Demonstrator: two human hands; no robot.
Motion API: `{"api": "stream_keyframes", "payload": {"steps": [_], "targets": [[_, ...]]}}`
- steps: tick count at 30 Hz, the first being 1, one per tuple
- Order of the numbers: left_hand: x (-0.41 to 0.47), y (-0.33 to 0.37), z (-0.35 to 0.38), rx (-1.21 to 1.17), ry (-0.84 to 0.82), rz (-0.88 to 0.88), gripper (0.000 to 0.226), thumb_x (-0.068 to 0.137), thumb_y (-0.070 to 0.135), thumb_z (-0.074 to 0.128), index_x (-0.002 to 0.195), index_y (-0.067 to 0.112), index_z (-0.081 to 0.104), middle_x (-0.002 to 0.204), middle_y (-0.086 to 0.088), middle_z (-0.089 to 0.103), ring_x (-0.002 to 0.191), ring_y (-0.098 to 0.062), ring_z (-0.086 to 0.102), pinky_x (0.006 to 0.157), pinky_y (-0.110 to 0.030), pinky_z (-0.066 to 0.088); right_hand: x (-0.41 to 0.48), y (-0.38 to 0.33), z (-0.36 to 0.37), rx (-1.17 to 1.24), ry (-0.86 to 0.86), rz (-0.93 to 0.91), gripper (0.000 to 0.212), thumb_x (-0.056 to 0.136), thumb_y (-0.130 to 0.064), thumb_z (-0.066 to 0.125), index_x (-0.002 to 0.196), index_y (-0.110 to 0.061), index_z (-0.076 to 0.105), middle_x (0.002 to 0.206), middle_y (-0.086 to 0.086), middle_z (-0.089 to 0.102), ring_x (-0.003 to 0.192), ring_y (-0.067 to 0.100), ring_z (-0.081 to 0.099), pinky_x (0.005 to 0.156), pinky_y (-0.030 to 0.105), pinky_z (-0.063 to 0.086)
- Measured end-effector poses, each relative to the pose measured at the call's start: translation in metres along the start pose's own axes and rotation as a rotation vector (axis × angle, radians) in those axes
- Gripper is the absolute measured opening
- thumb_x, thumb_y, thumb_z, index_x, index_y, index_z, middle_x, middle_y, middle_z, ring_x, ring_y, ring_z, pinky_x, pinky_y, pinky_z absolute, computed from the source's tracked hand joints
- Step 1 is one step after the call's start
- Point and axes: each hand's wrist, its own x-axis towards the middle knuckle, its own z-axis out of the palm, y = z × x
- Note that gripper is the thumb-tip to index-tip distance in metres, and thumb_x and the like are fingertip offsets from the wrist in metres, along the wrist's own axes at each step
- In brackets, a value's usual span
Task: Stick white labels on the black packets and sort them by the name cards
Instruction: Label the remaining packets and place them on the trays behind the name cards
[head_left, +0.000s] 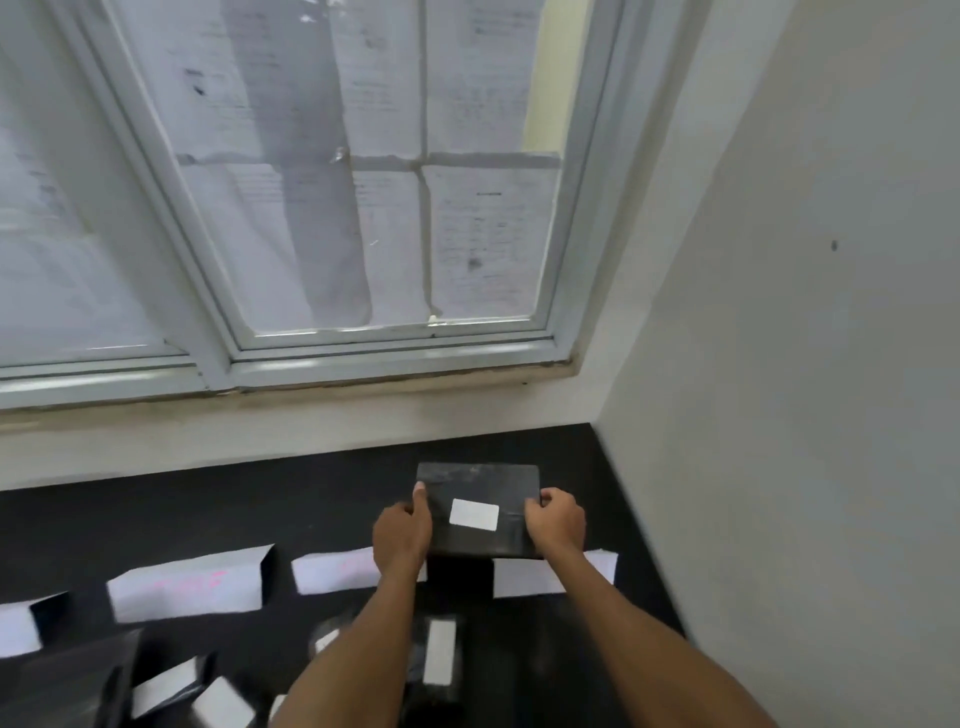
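A black packet (475, 480) with a white label (474, 514) on its top face is held over the far right of the black counter (260, 499). My left hand (402, 532) grips its left edge, my right hand (556, 522) grips its right edge. Below it, white name cards lie in a row: one at the left (187, 587), one in the middle (332, 571) partly behind my left wrist, one at the right (550, 574) partly under the packet and my right arm. The pink writing on them is blurred.
More black packets and white labels lie near the counter's front edge (439, 652), with a heap at the lower left (166, 686). Another card (18, 629) shows at the far left. A window (363, 182) stands behind the counter, a wall (805, 364) on the right.
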Motion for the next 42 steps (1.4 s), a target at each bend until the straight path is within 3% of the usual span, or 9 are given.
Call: {"api": "stream_keyframes", "payload": {"steps": [6,9,14,18,22,27,32,39,42], "targets": [[0.002,0.057,0.078,-0.035,-0.189,-0.157,0.071,0.096,0.059,0.033,0.121,-0.001,0.060,0.130,-0.021,0.056,0.120,-0.035,0.053,0.097,-0.037,0.041,0.089,0.032,-0.048,-0.066,-0.079,0.065,0.022,0.084,-0.023,0.057,0.099,-0.010,0.066,0.098,0.008,0.068,0.079,0.023,0.058,0.067,0.024,0.039],[0.009,0.077,0.109,-0.032,-0.224,-0.192,0.076,0.096,0.060,0.033,0.131,-0.004,0.051,0.137,-0.021,0.052,0.125,-0.035,0.050,0.101,-0.037,0.039,0.124,0.044,-0.054,-0.074,-0.114,0.085,0.021,0.083,-0.021,0.057,0.095,-0.006,0.066,0.098,0.010,0.068,0.079,0.025,0.058,0.065,0.024,0.037],[0.028,0.087,0.143,-0.031,-0.235,-0.243,0.076,0.095,0.061,0.032,0.129,-0.004,0.053,0.130,-0.020,0.056,0.117,-0.032,0.055,0.096,-0.036,0.042,0.161,0.059,-0.053,-0.071,-0.157,0.099,0.024,0.082,-0.020,0.059,0.097,-0.003,0.068,0.102,0.014,0.068,0.096,0.033,0.062,0.068,0.024,0.036],[0.043,0.094,0.161,-0.032,-0.219,-0.275,0.074,0.097,0.059,0.031,0.122,-0.005,0.057,0.103,-0.016,0.061,0.092,-0.025,0.058,0.090,-0.034,0.041,0.184,0.066,-0.045,-0.048,-0.216,0.100,0.023,0.081,-0.022,0.060,0.095,-0.005,0.069,0.101,0.013,0.070,0.092,0.031,0.064,0.067,0.026,0.042],[0.055,0.097,0.173,-0.015,-0.197,-0.282,0.063,0.097,0.058,0.031,0.090,0.003,0.062,0.105,-0.021,0.057,0.073,-0.016,0.049,0.089,-0.036,0.043,0.197,0.061,-0.038,-0.031,-0.256,0.093,0.022,0.083,-0.021,0.059,0.098,-0.007,0.066,0.101,0.009,0.068,0.086,0.025,0.060,0.067,0.025,0.038],[0.066,0.098,0.177,0.008,-0.217,-0.306,0.079,0.094,0.064,0.030,0.124,-0.004,0.058,0.126,-0.022,0.059,0.111,-0.031,0.058,0.093,-0.035,0.044,0.213,0.056,-0.028,-0.019,-0.296,0.112,0.040,0.084,-0.027,0.059,0.118,-0.006,0.062,0.117,0.013,0.064,0.102,0.028,0.060,0.075,0.026,0.042],[0.084,0.103,0.179,-0.005,-0.208,-0.307,0.079,0.094,0.063,0.033,0.124,-0.006,0.057,0.130,-0.023,0.056,0.118,-0.033,0.055,0.096,-0.033,0.041,0.224,0.041,-0.026,-0.022,-0.294,0.111,0.051,0.087,-0.026,0.059,0.132,-0.002,0.051,0.134,0.017,0.053,0.123,0.032,0.049,0.096,0.032,0.040],[0.100,0.100,0.184,-0.028,-0.186,-0.287,0.076,0.096,0.060,0.034,0.118,-0.007,0.059,0.123,-0.023,0.060,0.103,-0.031,0.058,0.084,-0.030,0.038,0.236,0.034,-0.019,-0.014,-0.308,0.104,0.048,0.089,-0.025,0.061,0.129,0.000,0.053,0.132,0.017,0.055,0.121,0.031,0.051,0.083,0.024,0.036],[0.104,0.098,0.186,-0.046,-0.180,-0.285,0.075,0.095,0.061,0.035,0.117,-0.006,0.061,0.122,-0.022,0.060,0.109,-0.032,0.058,0.085,-0.030,0.040,0.236,0.033,-0.017,-0.001,-0.308,0.106,0.050,0.088,-0.025,0.061,0.131,0.000,0.051,0.134,0.017,0.053,0.124,0.031,0.048,0.089,0.027,0.038]]}}
